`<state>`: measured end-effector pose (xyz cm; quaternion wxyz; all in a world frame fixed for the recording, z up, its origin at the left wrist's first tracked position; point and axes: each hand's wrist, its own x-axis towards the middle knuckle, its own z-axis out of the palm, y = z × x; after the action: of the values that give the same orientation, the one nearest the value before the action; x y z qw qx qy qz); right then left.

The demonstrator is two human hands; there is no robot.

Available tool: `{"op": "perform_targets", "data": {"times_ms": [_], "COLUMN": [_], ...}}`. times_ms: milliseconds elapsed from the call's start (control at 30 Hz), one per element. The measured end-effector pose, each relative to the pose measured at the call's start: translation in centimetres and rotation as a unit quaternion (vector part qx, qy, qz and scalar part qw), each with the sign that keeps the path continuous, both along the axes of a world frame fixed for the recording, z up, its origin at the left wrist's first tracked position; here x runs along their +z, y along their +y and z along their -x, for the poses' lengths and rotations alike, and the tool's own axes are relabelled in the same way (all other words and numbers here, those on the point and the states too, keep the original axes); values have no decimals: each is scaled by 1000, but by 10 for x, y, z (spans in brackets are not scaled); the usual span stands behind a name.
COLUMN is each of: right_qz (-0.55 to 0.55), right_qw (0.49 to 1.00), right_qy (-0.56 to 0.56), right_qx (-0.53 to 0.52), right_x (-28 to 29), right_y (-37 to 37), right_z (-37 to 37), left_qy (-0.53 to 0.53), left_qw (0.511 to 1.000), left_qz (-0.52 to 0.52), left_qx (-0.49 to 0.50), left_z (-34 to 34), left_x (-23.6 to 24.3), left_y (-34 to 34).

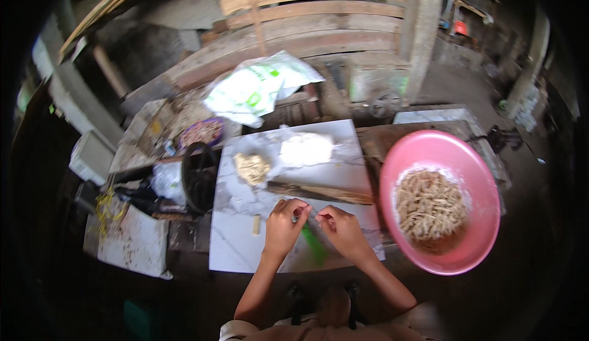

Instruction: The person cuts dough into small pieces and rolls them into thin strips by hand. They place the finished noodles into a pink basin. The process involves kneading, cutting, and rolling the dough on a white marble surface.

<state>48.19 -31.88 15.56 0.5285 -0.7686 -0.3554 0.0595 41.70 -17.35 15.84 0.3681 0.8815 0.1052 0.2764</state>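
My left hand (287,225) and my right hand (336,229) meet above a marble-patterned board (233,249), fingertips pinched close together; whatever they hold is too small to make out. Below them lies a green utensil (314,247), partly hidden. A short pale dough strip (256,224) is left of my left hand. Farther back are a lump of dough (251,168), a heap of white flour (306,149) and a long wooden stick (319,192).
A pink basin (481,218) with several dough pieces stands at the right. Behind the board are plastic bags (257,86) and wooden planks (313,25). At left are a purple-rimmed bowl (201,133), a dark round object (199,178) and a stained slab (129,243).
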Motion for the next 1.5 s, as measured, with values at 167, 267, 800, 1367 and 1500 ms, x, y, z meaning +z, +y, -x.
{"op": "perform_targets", "data": {"times_ms": [167, 267, 800, 1367, 1500], "right_qz": [23, 34, 78, 77, 38], "right_qw": [994, 994, 995, 985, 995], "right_qy": [19, 3, -57, -152, -92], "right_qx": [105, 105, 32, 39, 7], "right_x": [-81, -116, -136, -48, 15], "right_y": [97, 137, 174, 137, 81], "right_z": [9, 12, 21, 38, 30], "left_qy": [89, 111, 56, -3, -53], "left_qw": [991, 989, 998, 998, 995], "left_qz": [-22, -41, -5, 26, 33], "left_qx": [93, 90, 3, -62, -82], "left_z": [53, 69, 64, 80, 66], "left_x": [-61, -88, -106, -48, 20], "left_y": [87, 121, 159, 155, 125]}}
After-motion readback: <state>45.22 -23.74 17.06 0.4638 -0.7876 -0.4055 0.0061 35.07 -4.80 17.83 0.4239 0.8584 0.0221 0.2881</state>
